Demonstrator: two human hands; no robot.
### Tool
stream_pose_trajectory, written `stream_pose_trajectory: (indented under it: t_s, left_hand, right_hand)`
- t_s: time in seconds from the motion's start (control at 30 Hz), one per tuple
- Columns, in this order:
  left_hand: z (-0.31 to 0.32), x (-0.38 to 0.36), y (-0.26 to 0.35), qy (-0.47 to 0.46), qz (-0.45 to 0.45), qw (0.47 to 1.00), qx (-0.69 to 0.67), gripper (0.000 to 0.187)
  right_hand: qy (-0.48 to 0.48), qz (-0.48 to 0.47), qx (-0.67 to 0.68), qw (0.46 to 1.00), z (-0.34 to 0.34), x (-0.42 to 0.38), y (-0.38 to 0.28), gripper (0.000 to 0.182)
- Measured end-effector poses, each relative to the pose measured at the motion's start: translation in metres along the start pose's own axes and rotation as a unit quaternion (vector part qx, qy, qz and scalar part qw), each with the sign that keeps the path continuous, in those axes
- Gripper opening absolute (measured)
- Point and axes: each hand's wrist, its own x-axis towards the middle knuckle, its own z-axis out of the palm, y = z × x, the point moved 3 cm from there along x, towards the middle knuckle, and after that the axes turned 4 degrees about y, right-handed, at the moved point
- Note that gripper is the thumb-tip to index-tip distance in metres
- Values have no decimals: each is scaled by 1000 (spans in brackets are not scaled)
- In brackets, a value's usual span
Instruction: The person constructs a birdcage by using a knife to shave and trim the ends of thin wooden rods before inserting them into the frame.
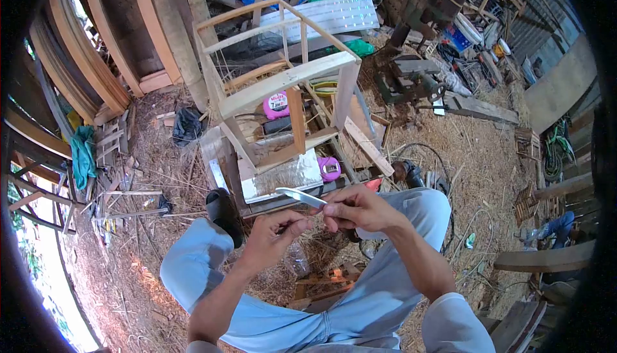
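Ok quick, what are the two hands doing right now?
Left hand: closed, fingers pinched near the lower end of the knife.
Right hand: closed, gripping the knife by the blade's base.

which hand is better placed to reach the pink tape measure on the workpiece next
Probably the right hand. It sits nearest the pink tape measure, just below it, pinching the knife blade. The left hand is lower and farther off, apparently gripping the handle end, so it could keep the knife.
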Motion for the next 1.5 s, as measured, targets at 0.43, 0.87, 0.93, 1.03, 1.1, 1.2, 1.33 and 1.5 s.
stream_pose_trajectory:
  t_s: [0.43,0.87,0.93,1.03,1.1,1.2,1.33,1.5]
  left_hand:
    - [-3,-9,1,-22,13,997,72,14]
    - [-25,-10,-27,24,-81,996,-8,14]
    - [-19,-6,-16,7,-29,1000,-1,15]
    - [-9,-6,-7,-61,-103,993,3,15]
    - [-4,-6,-12,-60,-73,996,0,16]
    - [-6,-3,-12,-68,-39,997,3,17]
    - [-14,-12,-18,-67,-125,984,-112,18]
    - [-10,-12,-15,-92,-119,988,-26,18]
  right_hand:
    - [29,62,20,997,-17,-14,-4,25]
    - [72,36,156,984,-14,-19,-3,26]
    - [37,19,127,991,4,-8,12,27]
    - [-3,-25,78,997,24,3,8,29]
    - [-16,-13,45,999,21,5,6,28]
    - [-23,-7,-5,1000,9,1,-1,27]
    - [112,43,12,993,-23,-12,-12,27]
    - [92,36,-14,995,-31,-18,-6,31]
